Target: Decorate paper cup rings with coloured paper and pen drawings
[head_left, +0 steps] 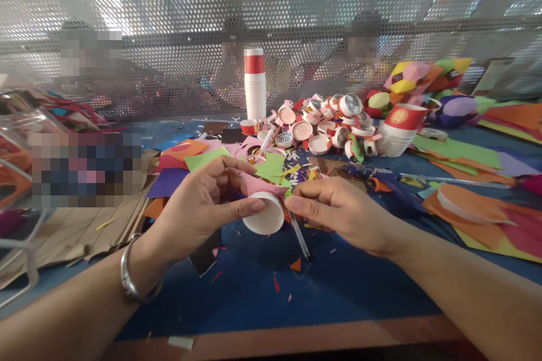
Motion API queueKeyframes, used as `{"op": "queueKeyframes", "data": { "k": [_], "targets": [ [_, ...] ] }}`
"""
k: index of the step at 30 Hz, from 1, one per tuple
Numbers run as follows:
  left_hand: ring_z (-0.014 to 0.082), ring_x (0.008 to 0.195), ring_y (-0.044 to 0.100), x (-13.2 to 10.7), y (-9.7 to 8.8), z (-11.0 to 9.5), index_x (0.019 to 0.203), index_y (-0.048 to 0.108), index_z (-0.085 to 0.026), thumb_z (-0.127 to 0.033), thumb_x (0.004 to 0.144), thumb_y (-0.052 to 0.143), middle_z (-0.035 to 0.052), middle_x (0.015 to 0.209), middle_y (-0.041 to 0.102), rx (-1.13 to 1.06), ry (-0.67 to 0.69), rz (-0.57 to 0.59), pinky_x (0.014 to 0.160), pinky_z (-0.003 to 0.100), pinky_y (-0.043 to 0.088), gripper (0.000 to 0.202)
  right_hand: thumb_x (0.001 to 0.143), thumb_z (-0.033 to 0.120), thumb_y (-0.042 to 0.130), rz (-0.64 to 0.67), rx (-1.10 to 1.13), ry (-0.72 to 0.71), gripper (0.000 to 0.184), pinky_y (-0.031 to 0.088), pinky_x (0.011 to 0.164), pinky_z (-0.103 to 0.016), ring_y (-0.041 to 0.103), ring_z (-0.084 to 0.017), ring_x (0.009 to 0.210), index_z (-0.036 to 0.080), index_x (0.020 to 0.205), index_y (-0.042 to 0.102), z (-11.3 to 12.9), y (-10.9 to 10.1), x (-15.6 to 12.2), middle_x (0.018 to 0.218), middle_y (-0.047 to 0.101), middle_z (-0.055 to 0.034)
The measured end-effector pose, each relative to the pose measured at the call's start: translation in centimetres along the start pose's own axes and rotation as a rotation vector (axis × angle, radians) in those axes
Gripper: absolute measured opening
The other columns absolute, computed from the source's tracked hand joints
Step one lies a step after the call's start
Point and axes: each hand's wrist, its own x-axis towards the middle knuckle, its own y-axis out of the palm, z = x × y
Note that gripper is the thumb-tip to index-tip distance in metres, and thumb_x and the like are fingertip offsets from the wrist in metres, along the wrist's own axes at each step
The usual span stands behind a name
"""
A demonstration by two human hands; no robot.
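Cup (266, 218) is hanging between left hand (203, 197) and right hand (351, 214) above the surface (249, 299), its open mouth showing; pink paper (263, 184) is spreading along its far side, seemingly only partly fitted, with loose edges left. The left fingers are gripping the cup; the right fingers are pinching together at its edge, on what I cannot tell. Beyond, cup pieces (302, 130) are lying heaped beside a cup stack (256, 95).

"Where can you pass?"
"Low over the blue tabletop (339, 296) nearest me, past small paper scraps (276, 282)."
"And forward?"
"My white paper-cup piece (266, 217) comes first, then a heap of cut cup pieces (302, 130) beside the tall cup stack (256, 95)."
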Motion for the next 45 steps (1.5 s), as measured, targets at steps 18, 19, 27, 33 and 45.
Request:
{"op": "queueKeyframes", "data": {
  "k": [18, 19, 27, 33, 45],
  "targets": [
    [0.0098, 0.067, 0.064, -0.36, 0.25, -0.08, 0.111, 0.061, -0.019, -0.031, 0.075, 0.09, -0.0049, 0.073, 0.067, 0.053, 0.045, -0.015, 0.06, 0.018, 0.052, 0.048, 0.099, 0.057, 0.058, -0.025, -0.091, -0.019, 0.051, 0.018, 0.048, -0.028, 0.027, -0.008, 0.055, 0.02, 0.067, 0.046, -0.12, 0.13, 0.09, 0.063, 0.03, 0.0066],
    [0.0102, 0.068, 0.065, -0.35, 0.26, -0.1, 0.11, 0.06, -0.019, -0.03, 0.076, 0.09, -0.0045, 0.074, 0.068, 0.031, 0.032, 0.0, 0.061, 0.018, 0.053, 0.047, 0.099, 0.057, 0.058, -0.028, -0.092, -0.022, 0.051, 0.018, 0.048, -0.028, 0.026, -0.008, 0.055, 0.02, 0.067, 0.045, -0.11, 0.13, 0.09, 0.063, 0.029, 0.0067],
    [0.0198, 0.097, 0.071, -0.22, -0.08, 0.29, 0.104, 0.065, -0.019, -0.039, 0.089, 0.078, 0.007, 0.106, 0.074, -0.034, -0.203, 0.181, 0.083, 0.03, 0.058, 0.028, 0.097, 0.061, 0.059, -0.064, -0.082, 0.013, 0.048, 0.017, 0.049, -0.028, 0.027, -0.009, 0.056, 0.018, 0.075, 0.058, -0.42, -0.2, 0.04, 0.063, 0.032, 0.0058],
    [0.0155, 0.084, 0.071, -0.13, -0.52, 0.61, 0.102, 0.072, -0.019, -0.043, 0.093, 0.072, 0.007, 0.099, 0.076, -0.123, -0.222, 0.187, 0.072, 0.023, 0.059, 0.026, 0.096, 0.061, 0.06, -0.071, -0.042, 0.002, 0.051, 0.015, 0.047, -0.028, 0.025, -0.008, 0.053, 0.02, 0.069, 0.05, -0.26, -0.36, -0.03, 0.06, 0.03, 0.0069],
    [0.0123, 0.081, 0.069, -0.12, -0.34, 0.5, 0.093, 0.076, -0.019, -0.039, 0.083, 0.084, 0.0024, 0.091, 0.075, -0.113, -0.174, 0.067, 0.073, 0.02, 0.055, 0.024, 0.095, 0.061, 0.062, -0.077, -0.034, 0.008, 0.051, 0.015, 0.048, -0.028, 0.024, -0.009, 0.055, 0.02, 0.068, 0.047, -0.29, -0.24, -0.02, 0.062, 0.029, 0.0065]
  ]
}}
